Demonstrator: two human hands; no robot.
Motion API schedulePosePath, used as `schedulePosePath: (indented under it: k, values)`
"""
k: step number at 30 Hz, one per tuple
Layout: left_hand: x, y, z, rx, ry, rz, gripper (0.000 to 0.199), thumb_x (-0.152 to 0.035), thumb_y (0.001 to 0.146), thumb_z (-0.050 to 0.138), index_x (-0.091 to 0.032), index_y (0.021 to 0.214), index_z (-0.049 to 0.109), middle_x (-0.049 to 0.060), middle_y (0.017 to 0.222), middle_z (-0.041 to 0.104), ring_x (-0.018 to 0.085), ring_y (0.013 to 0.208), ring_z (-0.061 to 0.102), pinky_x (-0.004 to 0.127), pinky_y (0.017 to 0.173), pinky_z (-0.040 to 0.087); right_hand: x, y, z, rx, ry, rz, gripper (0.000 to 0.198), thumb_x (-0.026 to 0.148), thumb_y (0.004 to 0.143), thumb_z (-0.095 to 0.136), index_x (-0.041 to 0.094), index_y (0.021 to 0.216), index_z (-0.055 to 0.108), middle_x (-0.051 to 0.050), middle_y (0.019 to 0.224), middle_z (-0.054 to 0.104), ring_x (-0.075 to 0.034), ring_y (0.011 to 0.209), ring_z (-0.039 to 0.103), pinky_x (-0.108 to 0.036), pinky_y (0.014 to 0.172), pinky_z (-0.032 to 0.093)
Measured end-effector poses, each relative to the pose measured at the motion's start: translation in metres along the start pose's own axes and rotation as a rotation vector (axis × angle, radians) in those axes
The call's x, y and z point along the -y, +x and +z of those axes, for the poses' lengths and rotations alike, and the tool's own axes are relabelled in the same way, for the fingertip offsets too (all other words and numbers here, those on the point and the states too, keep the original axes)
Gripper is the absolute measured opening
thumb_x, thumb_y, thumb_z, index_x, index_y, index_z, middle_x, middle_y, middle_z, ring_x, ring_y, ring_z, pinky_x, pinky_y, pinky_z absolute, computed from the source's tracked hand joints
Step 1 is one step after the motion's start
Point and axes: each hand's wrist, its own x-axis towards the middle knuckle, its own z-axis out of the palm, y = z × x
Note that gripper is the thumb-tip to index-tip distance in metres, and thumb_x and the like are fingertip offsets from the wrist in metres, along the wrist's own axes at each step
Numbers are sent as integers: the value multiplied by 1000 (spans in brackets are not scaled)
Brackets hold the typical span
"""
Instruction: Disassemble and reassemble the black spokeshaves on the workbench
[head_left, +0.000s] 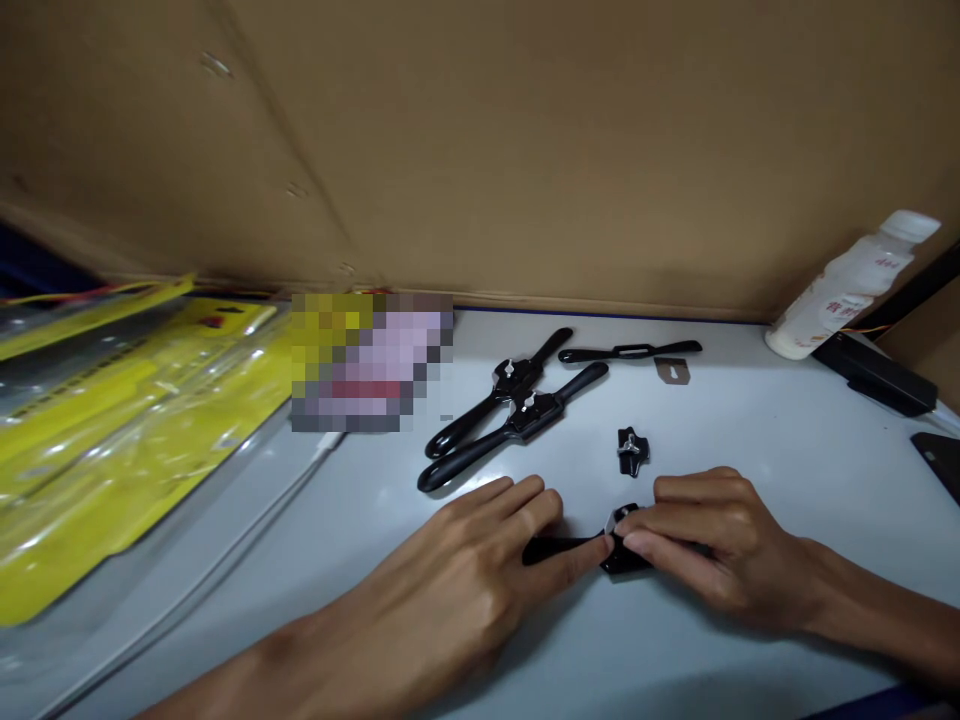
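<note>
A black spokeshave (627, 562) lies on the table in front of me, with a bright metal piece showing near its middle. My left hand (480, 560) is closed over its left handle, with a fingertip against the body beside that piece. With thumb and fingers pinched, my right hand (720, 545) works at the middle of the same tool and covers most of its right handle. Whatever is between those fingertips is largely hidden. Just beyond sits a loose black cap with a wing screw (631, 452). Farther off are a bare spokeshave body (631, 352) and a flat slotted blade (673, 371).
Two spokeshaves with caps fitted, one farther back (510, 378) and one nearer (525, 420), lie left of centre. Yellow plastic packaging (150, 420) covers the left side, near a white cable (225, 560) and a blurred-out item (375, 365). A bottle (847, 290) leans at right; cardboard (525, 150) walls the back.
</note>
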Motion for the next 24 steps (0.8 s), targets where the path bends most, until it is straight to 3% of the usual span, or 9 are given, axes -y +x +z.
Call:
schedulePosePath:
  k: [4,8,12,17,24]
  values:
    - [0,1,-1,-2,6,-1,57,2,84,51,-20,136,62,4,90,64,20,79,60,31,66,51,-2,1,1,-75,-27,60,38,22,107,50,16,76,70,1,61,57,-10,52,46,-26,50,33]
    - [0,1,0,-2,-3,4,55,1,86,51,-19,135,62,5,90,63,20,78,60,31,64,51,-1,0,-1,-19,21,22,42,25,106,53,17,67,66,3,57,52,-9,50,42,-27,49,32]
    - [1,1,-2,2,15,-1,54,2,86,51,-19,134,63,5,89,63,20,78,60,31,66,52,0,0,-2,-59,77,50,32,25,107,53,17,84,73,2,63,60,-9,53,50,-24,52,37]
    - [1,3,-4,3,17,-1,61,5,81,47,-17,135,61,5,90,64,21,78,60,32,66,52,-4,1,-1,-136,-87,156,49,21,105,53,18,56,56,4,54,48,-7,46,37,-27,48,27]
    - [1,3,-3,8,38,13,62,4,79,44,-12,138,57,7,94,66,23,82,62,34,70,54,-5,0,-2,-84,-148,77,49,23,106,52,18,58,58,3,54,52,-9,46,39,-29,48,27]
